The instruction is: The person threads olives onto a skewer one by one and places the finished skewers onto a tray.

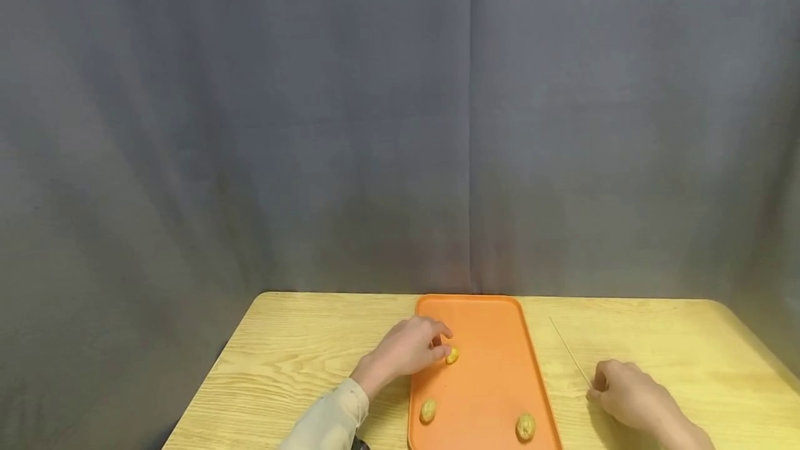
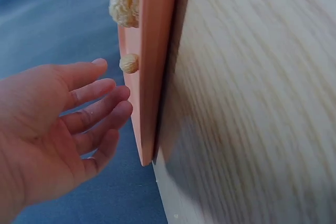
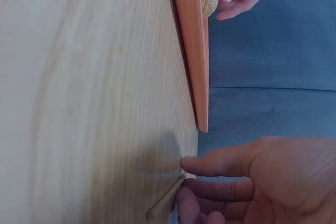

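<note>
My left hand (image 1: 409, 347) hovers over the left side of an orange tray (image 1: 481, 311), thumb tip right at a small yellow ball-shaped piece (image 1: 453, 357). In the left wrist view, the left hand's fingers are loosely bent and apart, with nothing between them. On the table to the right of the tray, my right hand (image 1: 631, 393) pinches the near end of a thin wooden stick (image 1: 569, 349) between thumb and fingertips. The stick (image 3: 167, 199) slants away along the tabletop.
Two larger wrinkled yellow-brown lumps sit on the tray's near part, one lump (image 1: 428, 411) at left and another lump (image 1: 526, 427) at right. The tray has a raised rim and lies on a wood-grain table (image 1: 300, 339). A grey curtain (image 1: 375, 123) hangs behind the table.
</note>
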Demonstrator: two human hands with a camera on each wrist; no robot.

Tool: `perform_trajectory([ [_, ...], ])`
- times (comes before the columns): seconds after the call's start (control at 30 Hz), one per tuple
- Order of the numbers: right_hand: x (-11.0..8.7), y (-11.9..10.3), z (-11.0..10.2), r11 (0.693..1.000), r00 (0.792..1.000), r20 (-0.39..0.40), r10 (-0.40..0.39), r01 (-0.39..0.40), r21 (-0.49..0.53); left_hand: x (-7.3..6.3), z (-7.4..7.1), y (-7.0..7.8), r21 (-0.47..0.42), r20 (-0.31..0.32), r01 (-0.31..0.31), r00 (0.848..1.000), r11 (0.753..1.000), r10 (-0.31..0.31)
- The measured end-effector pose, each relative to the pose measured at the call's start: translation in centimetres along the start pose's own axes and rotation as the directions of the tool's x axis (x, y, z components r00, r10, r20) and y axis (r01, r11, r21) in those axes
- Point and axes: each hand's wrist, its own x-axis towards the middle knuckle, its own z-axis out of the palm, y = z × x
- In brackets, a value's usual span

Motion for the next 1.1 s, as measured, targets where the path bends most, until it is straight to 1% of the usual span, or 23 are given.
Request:
perform_trajectory([
  [0.13,-0.1,0.1,0.3,1.0,1.0,-0.011,0.0,0.0,0.005,0.5,0.5,-0.1,0.027,0.026,-0.015,1.0,1.0,0.014],
  [0.23,-0.1,-0.1,0.4,1.0,0.999,-0.035,0.002,-0.001,0.018,0.5,0.6,0.1,0.058,0.024,-0.028,0.999,0.998,0.027],
  [0.37,0.0,-0.5,0.3,0.999,0.999,-0.042,0.012,-0.01,0.054,0.5,0.8,0.4,0.086,0.017,-0.038,0.999,0.996,0.037],
  [0.53,0.1,-0.5,0.3,0.997,1.0,-0.009,0.026,-0.026,0.066,0.4,1.2,0.7,0.11,0.024,-0.048,0.999,0.993,0.045],
  [0.63,0.0,-0.5,0.4,0.997,0.999,0.003,0.036,-0.037,0.062,0.4,1.4,0.7,0.103,0.032,-0.043,0.999,0.994,0.04],
  [0.7,0.1,-0.4,0.5,0.998,0.999,-0.006,0.034,-0.033,0.053,0.4,1.6,0.7,0.088,0.035,-0.038,0.999,0.995,0.035],
  [0.9,0.1,0.0,0.4,0.999,0.998,-0.049,0.039,-0.038,0.022,0.3,2.0,0.6,0.091,0.012,-0.051,0.999,0.995,0.05],
  [0.97,0.1,0.0,0.1,0.999,0.998,-0.053,0.045,-0.044,0.018,0.2,2.0,0.5,0.093,0.0,-0.053,0.999,0.994,0.054],
  [1.03,0.1,0.0,-0.1,0.999,0.998,-0.051,0.047,-0.046,0.025,0.2,1.7,0.3,0.077,-0.011,-0.047,0.999,0.996,0.048],
  [1.1,0.1,-0.3,-0.5,0.998,0.997,-0.057,0.051,-0.049,0.035,0.1,1.4,0.1,0.06,-0.037,-0.041,0.998,0.997,0.044],
])
